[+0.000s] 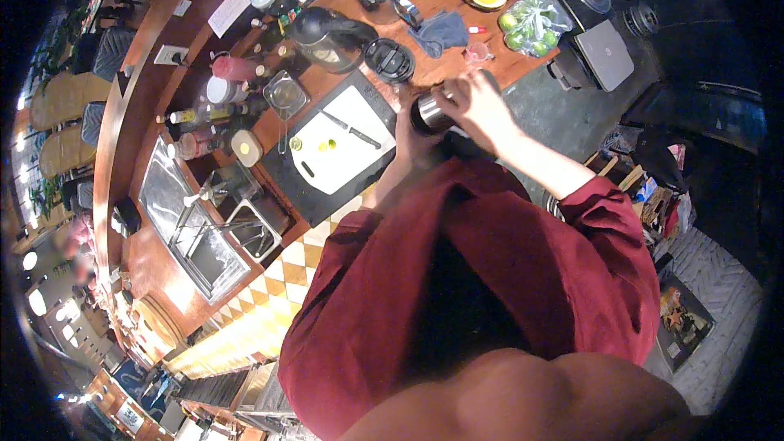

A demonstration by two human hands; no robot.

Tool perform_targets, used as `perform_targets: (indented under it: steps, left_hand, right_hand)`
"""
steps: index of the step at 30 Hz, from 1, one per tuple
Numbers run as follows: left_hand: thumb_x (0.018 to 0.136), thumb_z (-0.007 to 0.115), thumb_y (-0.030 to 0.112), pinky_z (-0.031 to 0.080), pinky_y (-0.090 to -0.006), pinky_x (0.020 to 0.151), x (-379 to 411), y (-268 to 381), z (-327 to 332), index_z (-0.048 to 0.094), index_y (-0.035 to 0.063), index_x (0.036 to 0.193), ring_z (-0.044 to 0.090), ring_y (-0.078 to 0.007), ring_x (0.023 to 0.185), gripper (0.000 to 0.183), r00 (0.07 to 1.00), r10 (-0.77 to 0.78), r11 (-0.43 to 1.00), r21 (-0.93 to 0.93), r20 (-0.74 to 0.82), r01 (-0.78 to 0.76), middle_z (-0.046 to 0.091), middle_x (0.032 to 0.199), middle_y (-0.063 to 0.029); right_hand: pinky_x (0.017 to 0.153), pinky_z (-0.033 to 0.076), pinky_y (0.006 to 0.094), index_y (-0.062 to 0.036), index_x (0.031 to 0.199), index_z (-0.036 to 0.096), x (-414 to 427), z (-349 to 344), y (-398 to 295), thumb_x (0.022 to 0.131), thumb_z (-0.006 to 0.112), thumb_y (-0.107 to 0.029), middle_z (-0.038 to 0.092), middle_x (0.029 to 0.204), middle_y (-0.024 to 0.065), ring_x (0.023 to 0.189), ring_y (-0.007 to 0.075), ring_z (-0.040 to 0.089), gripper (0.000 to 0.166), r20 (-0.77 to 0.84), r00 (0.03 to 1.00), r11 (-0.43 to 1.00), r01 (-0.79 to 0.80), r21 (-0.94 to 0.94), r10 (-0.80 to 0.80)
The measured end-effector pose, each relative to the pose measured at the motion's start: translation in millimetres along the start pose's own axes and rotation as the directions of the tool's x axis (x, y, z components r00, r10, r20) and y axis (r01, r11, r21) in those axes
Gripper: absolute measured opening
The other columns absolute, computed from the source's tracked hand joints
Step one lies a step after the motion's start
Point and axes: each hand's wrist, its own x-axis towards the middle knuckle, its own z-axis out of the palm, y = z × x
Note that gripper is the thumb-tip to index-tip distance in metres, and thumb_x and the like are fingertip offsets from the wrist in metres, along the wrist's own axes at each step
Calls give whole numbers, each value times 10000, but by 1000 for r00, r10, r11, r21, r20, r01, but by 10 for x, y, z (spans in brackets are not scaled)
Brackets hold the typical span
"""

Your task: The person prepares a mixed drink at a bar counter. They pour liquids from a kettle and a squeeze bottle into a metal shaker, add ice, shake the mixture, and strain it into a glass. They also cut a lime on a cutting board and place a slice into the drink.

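My left hand (411,135) is wrapped around a dark cup with a shiny metal inside wall (432,109), held in front of my body at the counter's edge. Over its rim on the right side lies my right hand (474,101), fingers bent against the metal. What the cup contains is hidden from me. A round black plastic lid (390,61) rests on the counter just beyond. To the left, a white cutting board (346,141) bears a knife with a black handle (361,136) and a few cut lime pieces (327,145).
A clear bag of limes (534,27), a blue cloth (440,33) and a small glass measuring cup (478,52) stand beyond my hands. A black-lidded appliance (327,40), a strainer (286,95) and bottles line the left. A metal sink (211,260) lies farther left.
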Motion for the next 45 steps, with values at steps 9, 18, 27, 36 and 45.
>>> perform_targets:
  steps: [9, 18, 27, 36, 45]
  left_hand:
    - [683, 780, 194, 467, -363, 907, -69, -373, 580, 558, 32, 1194, 579, -285, 1075, 581, 982, 19, 999, 34, -190, -12, 610, 1145, -150]
    - [719, 738, 206, 437, -391, 962, -165, -680, 629, 543, 37, 1231, 536, -330, 1150, 574, 978, -19, 995, 92, -207, 39, 589, 1197, -177]
    - [756, 696, 218, 406, -419, 1017, -9, -1245, 595, 528, 41, 1268, 492, -375, 1226, 568, 956, 4, 987, 154, -295, 44, 568, 1249, -203]
    - [676, 705, 188, 483, -443, 837, 340, -2102, 919, 666, 87, 1028, 635, -365, 945, 368, 883, -146, 983, -163, -447, 81, 672, 983, -173]
    - [616, 761, 171, 471, -417, 897, 209, -1979, 1052, 636, 72, 1090, 610, -345, 1014, 500, 896, -178, 947, -320, -406, 44, 652, 1039, -156]
  right_hand:
    - [1007, 386, 461, -19, 1230, 570, 165, 544, -655, 810, 621, -278, 597, 1183, 186, 1109, 341, 563, 496, 415, 910, 939, 131, -319, 14]
    - [941, 456, 431, -11, 971, 683, 234, 486, -192, 762, 671, -265, 627, 1121, 160, 1100, 329, 575, 329, -39, 987, 816, -106, 568, 156]
    - [856, 499, 430, -29, 1096, 601, 50, 614, -145, 725, 721, -220, 608, 1111, 171, 1017, 361, 608, 435, -238, 938, 776, -49, 629, 252]
    - [1075, 348, 435, -33, 1291, 461, 146, -573, 113, 740, 761, -301, 485, 1320, 188, 1264, 329, 465, 683, -449, 721, 603, 54, 796, 529]
    - [1067, 303, 527, -92, 1388, 439, 321, 247, -474, 825, 644, -416, 419, 1401, 210, 1246, 349, 444, 681, -173, 983, 985, -32, 169, 62]
